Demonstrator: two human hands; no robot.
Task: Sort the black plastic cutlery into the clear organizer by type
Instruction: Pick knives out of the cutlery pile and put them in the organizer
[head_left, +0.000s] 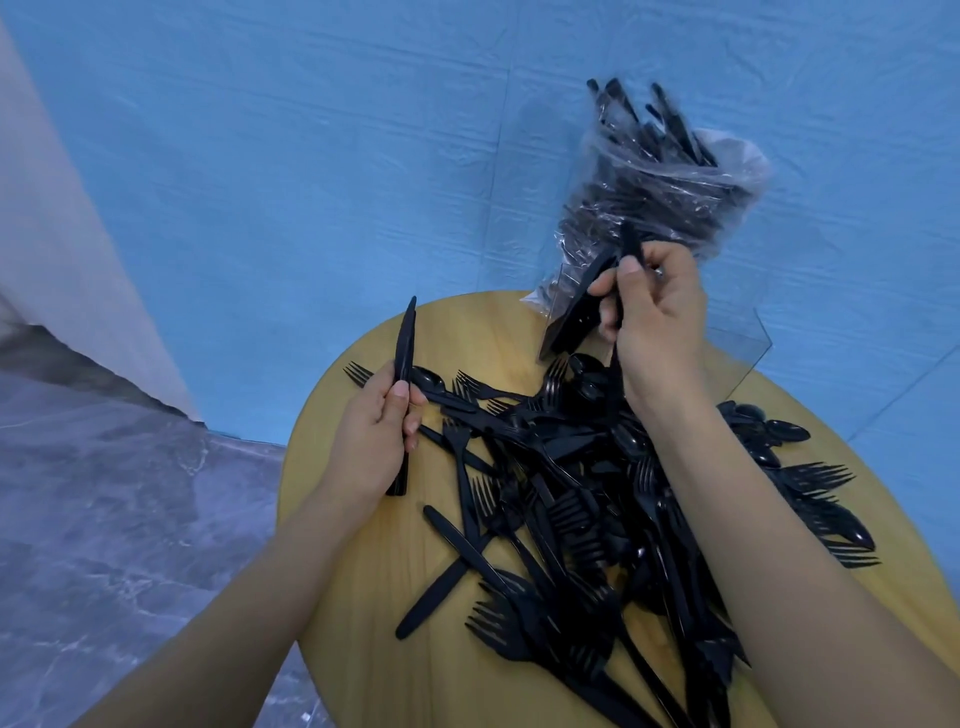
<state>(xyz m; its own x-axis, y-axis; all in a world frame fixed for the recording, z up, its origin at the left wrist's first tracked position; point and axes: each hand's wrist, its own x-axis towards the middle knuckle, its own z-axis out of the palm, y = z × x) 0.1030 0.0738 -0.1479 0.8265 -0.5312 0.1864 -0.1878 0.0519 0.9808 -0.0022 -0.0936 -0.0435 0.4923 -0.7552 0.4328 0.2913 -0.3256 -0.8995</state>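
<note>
we see the left hand wrapped around a small stack of black plastic knives, thumb pressed along the handles, the blades pointing up and away past the fingertips and the handle ends poking out below the heel of the hand. the right hand is raised further out, its fingers and thumb curled on a single black piece that stands nearly upright through the grip; we cannot tell its type. just to the left of that hand's fingers a bundle of black knives leans at a slant, touching the fingertips.

between the two hands, and running back under the right forearm, lies the loose heap of black cutlery: forks, spoons and knives crossed over one another. one black spoon sits right beside the left thumb, and a fork shows its tines just beyond that hand's knuckles. to the right of the right forearm a row of spoons and a fan of forks lie apart from the heap.

beyond the right hand, a clear plastic bag stuffed with more black cutlery stands up, handles sticking out of its top. a clear organizer wall shows just right of the right wrist.

everything rests on a round wooden table, backed by a blue sheet, with grey marbled floor off to the left.
</note>
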